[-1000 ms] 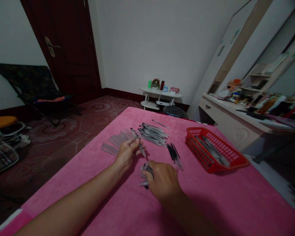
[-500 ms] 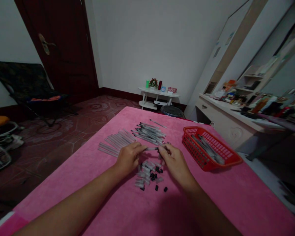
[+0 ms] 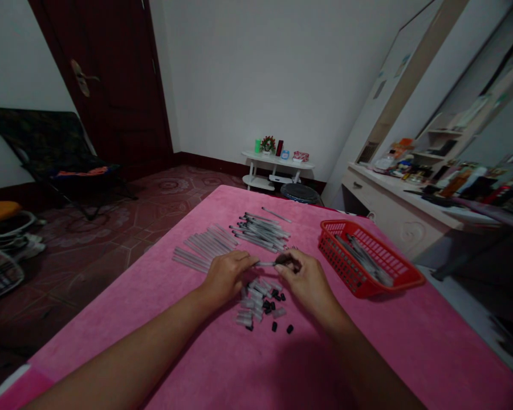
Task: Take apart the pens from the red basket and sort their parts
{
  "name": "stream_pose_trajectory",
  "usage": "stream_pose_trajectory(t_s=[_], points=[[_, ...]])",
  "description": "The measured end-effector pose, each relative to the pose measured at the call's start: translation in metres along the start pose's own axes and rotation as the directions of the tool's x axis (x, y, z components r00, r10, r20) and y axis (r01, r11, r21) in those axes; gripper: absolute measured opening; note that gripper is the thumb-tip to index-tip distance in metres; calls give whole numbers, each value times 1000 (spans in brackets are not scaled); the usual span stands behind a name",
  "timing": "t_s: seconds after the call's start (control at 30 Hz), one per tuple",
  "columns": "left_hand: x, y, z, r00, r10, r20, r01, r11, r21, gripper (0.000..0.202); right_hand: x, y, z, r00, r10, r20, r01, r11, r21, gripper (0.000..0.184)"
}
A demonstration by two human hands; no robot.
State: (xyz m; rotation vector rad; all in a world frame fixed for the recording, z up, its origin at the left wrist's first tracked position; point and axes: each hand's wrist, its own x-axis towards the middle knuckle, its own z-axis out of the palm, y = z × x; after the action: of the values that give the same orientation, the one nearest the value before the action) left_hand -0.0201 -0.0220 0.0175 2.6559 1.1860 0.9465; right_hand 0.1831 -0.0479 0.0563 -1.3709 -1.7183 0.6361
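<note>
My left hand (image 3: 227, 274) pinches one end of a thin grey pen (image 3: 264, 263) held level above the pink table (image 3: 410, 353). My right hand (image 3: 306, 279) grips the pen's other end with closed fingers, a dark bit showing at the fingertips. Right below the hands lies a heap of small clear and black pen caps (image 3: 261, 304). Clear pen barrels (image 3: 200, 247) lie in a row to the left. A pile of assembled pens (image 3: 261, 230) lies beyond the hands.
A red plastic basket (image 3: 404, 279) with several pens in it stands at the right on the table. Past the table's far edge are a small white side table (image 3: 277, 168), a dark door (image 3: 115, 85), a folding chair (image 3: 60, 154) and a cluttered dresser (image 3: 410, 199).
One second ago my right hand was reaching into the cap heap while the left held the pen alone. Since then the right hand rose to the pen's free end, and both hands hold it.
</note>
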Motion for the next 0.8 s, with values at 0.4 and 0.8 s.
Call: stream_pose_trajectory(t_s=[0.4,0.8], points=[[-1,0,0,1000,2,2,-2,1000,14,21,0,0,-3,998,35,55,-32,999,-43,15],[0,0,0,1000,11,27,-12,998,57,18,-2,-2,-2,993,63,100,-55,995,-80,19]])
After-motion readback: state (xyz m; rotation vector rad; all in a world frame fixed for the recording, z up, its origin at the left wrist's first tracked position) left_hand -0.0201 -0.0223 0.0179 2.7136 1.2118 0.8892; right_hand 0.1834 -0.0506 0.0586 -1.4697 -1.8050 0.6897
